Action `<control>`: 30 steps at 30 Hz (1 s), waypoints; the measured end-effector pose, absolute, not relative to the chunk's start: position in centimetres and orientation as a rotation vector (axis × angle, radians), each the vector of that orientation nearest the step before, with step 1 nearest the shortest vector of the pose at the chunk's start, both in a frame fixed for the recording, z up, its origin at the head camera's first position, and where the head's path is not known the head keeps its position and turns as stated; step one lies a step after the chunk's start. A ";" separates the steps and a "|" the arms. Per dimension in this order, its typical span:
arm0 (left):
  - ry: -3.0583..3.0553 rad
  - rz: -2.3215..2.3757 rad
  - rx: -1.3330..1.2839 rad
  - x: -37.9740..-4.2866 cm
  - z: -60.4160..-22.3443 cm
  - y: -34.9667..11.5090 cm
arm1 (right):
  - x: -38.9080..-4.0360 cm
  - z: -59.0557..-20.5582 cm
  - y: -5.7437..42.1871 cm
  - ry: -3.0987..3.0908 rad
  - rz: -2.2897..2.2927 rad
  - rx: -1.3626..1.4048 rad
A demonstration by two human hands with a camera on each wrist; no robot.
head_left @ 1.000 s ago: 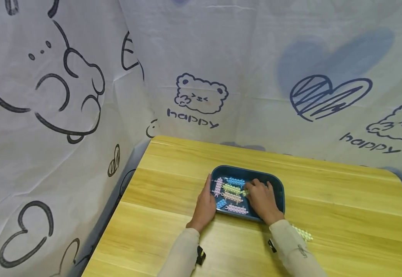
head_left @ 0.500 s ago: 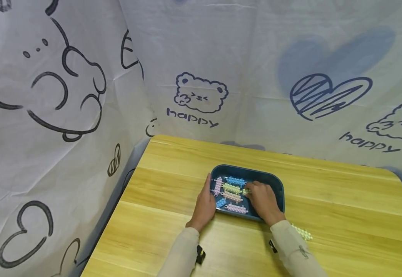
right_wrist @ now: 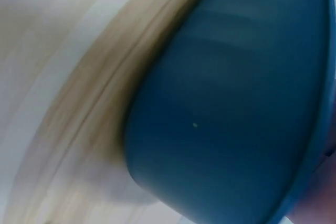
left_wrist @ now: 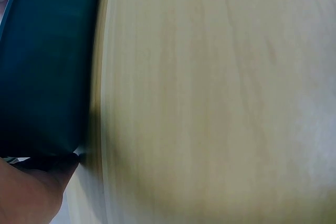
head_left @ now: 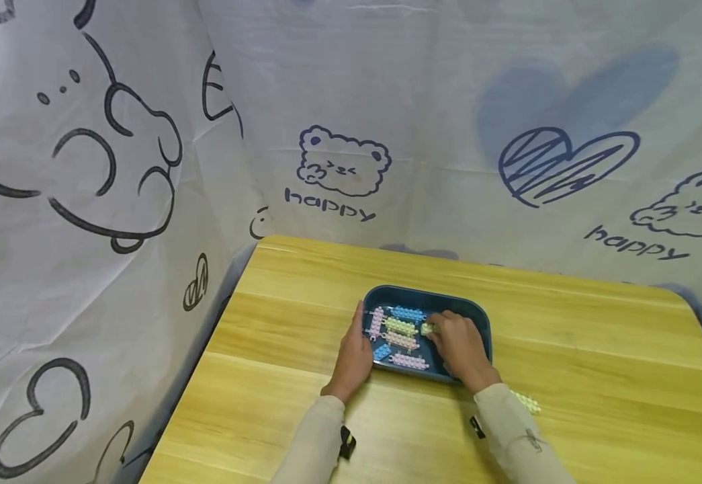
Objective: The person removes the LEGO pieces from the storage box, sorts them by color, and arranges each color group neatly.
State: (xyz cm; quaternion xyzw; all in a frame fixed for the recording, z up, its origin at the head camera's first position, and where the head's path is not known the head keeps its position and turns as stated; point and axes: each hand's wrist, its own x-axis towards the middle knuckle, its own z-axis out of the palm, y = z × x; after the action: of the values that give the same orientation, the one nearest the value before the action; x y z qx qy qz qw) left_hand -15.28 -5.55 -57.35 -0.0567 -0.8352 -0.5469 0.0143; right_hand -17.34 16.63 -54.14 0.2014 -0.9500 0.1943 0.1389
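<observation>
I'm seeing the right hand [head_left: 462,346] pinching a partly hidden yellow block [head_left: 426,329], left hand [head_left: 353,356] touching the tray [head_left: 432,300] straight-fingered, backdrop [head_left: 447,134] reading "happy" twice.

Soft, even, moderate light filled the head view, leaving a pale sheen on the tabletop [head_left: 411,430] toward six o'clock and a dim shadow on the cloth [head_left: 447,121] at four. Glare whitened the left wrist view near three. The right wrist view was blurred, bleached at ten, shadowed at seven beneath the blue tray [right_wrist: 226,114].
</observation>
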 end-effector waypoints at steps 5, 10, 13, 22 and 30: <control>-2.592 -1.698 -0.173 -15.3 -57.4 -5.7 | -16.9 -53.1 17.1 -2.724 0.565 0.583; -2.575 -1.712 -0.167 -15.5 -57.6 -5.7 | -16.3 -51.8 17.9 -2.677 0.565 0.573; -2.561 -1.729 -0.160 -15.5 -57.7 -5.7 | -15.8 -51.2 18.6 -2.647 0.575 0.572; -2.563 -1.725 -0.164 -15.5 -57.6 -5.5 | -13.7 -48.9 21.2 -2.582 0.612 0.486; -2.536 -1.731 -0.193 -15.3 -57.7 -5.1 | -11.6 -48.6 24.5 -2.517 0.591 0.405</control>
State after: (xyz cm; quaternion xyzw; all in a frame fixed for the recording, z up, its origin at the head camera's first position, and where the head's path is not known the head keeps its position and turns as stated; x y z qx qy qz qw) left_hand -15.34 -5.11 -57.75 -0.0626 -0.8238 -0.5625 0.0326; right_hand -11.60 24.50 -48.62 0.1496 -0.9290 0.2181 0.2590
